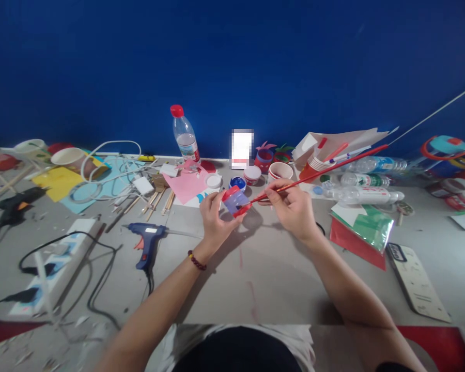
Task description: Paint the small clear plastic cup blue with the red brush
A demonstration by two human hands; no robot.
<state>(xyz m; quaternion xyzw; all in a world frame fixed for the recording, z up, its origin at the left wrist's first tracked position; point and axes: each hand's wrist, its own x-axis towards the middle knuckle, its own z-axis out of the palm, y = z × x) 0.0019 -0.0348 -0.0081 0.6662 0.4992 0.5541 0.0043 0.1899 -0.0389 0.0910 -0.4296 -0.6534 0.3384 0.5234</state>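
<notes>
Near the middle of the table, my left hand [216,219] is closed around a small red and purple cup-like piece [235,201]. A long red paintbrush [321,171] is pinched in my right hand [290,209], its tip touching or very near the piece's right side. Just behind them stand an open pot of blue paint [237,183], a pinkish-white lidded jar [252,174] and a paper cup [280,171]. A white lid [213,180] lies to the left on pink paper [186,184].
A blue glue gun [149,240] and a power strip [58,266] with cables lie left. An upright bottle [186,137] stands behind. Plastic bottles [368,195], a green packet [366,225] and a phone [418,281] lie right.
</notes>
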